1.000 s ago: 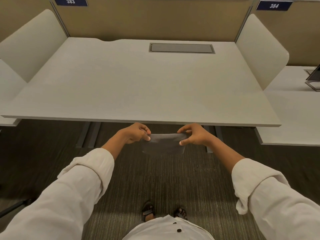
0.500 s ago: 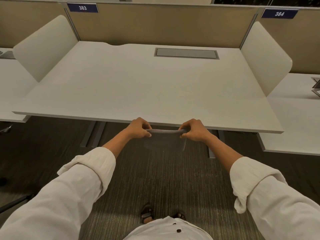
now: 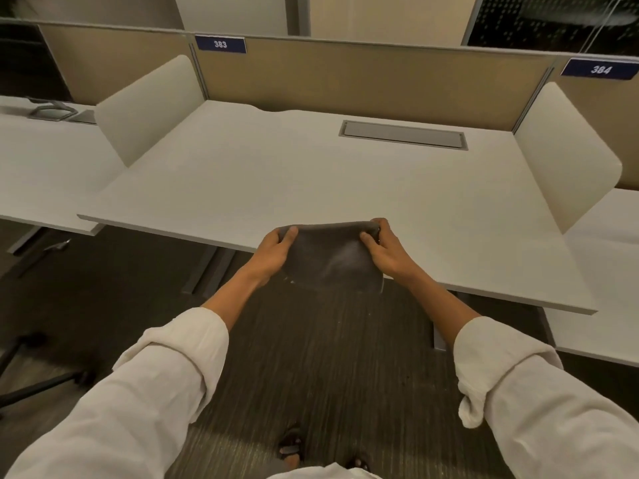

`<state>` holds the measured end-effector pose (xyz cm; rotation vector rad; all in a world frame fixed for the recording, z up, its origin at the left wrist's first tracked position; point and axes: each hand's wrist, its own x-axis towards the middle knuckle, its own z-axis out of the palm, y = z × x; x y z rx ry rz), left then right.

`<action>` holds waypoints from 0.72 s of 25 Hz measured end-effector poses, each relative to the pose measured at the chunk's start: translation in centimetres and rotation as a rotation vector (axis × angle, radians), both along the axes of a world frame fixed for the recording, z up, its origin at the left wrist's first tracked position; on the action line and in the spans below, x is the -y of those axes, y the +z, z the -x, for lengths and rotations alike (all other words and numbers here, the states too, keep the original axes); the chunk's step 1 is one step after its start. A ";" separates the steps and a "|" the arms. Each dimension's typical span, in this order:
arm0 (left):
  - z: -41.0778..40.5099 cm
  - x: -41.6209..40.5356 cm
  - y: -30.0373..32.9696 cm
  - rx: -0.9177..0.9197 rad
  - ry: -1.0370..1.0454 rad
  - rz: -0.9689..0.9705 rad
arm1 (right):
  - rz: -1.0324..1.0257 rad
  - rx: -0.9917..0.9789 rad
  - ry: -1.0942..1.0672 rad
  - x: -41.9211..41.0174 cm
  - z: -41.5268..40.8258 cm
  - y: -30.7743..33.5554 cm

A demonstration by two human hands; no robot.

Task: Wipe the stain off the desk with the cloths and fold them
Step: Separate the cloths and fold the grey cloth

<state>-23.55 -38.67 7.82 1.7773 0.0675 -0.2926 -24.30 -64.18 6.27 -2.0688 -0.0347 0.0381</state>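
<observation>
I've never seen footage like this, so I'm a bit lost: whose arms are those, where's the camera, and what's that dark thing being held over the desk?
There is no machine here. The camera sits on a person's head and looks forward and down, so the arms in white sleeves reaching out from the bottom are the wearer's own. The left hand and the right hand each grip one side of a dark grey cloth, holding it stretched between them at the near edge of a pale desk. The only thing to be seen on the desk top is a grey rectangular panel set into it near the back. Below, you can see carpet and the person's sandalled feet.
</observation>
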 end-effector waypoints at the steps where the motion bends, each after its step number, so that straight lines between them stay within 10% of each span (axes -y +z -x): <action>1: 0.3 -0.1 0.0 0.021 0.021 -0.021 | 0.039 0.027 0.010 -0.6 -0.5 0.1; 6: 0.6 -2.9 -1.3 0.035 0.158 0.042 | 0.118 -0.039 0.010 -3.9 -3.1 -0.1; 12: 0.1 -9.7 -2.8 -0.226 0.254 0.416 | -0.360 -0.568 0.074 -9.4 -7.2 1.5; 18: -4.5 -17.6 -3.3 -0.113 0.436 0.294 | -0.410 -0.450 0.253 -18.0 -13.1 1.3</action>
